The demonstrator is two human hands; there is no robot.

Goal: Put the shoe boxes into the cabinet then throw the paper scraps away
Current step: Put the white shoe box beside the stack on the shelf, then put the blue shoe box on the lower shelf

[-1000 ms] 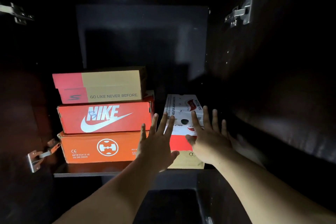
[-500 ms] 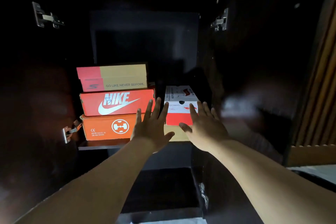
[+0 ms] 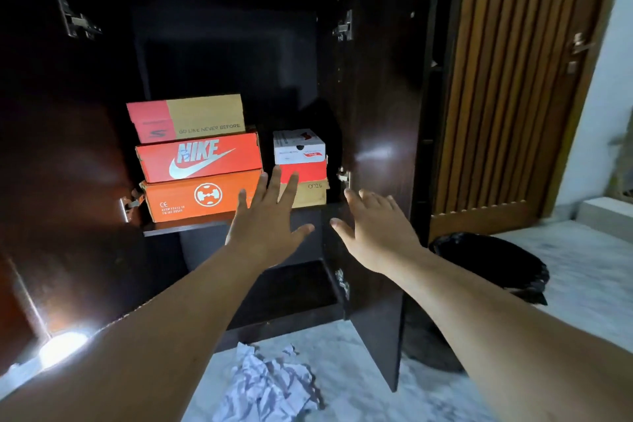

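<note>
The cabinet (image 3: 380, 79) fills the frame's left and centre, shoe boxes (image 3: 200, 158) stacked on its shelf. Left hand (image 3: 265, 221) and right hand (image 3: 375, 235) hover spread, empty. Boxing looks done; next, gather paper scraps (image 3: 270, 384), bottom centre.

A wooden slatted door (image 3: 507, 86) stands shut at the back right, its metal handle (image 3: 579, 44) near its right edge. At its foot, to the left, a black bin (image 3: 493, 264) lined with a dark bag sits on the pale marble floor (image 3: 589, 271). Right of the door runs a white wall (image 3: 606, 86), and low against it is what may be a potted plant (image 3: 625, 161), too blurred to be sure.
</note>
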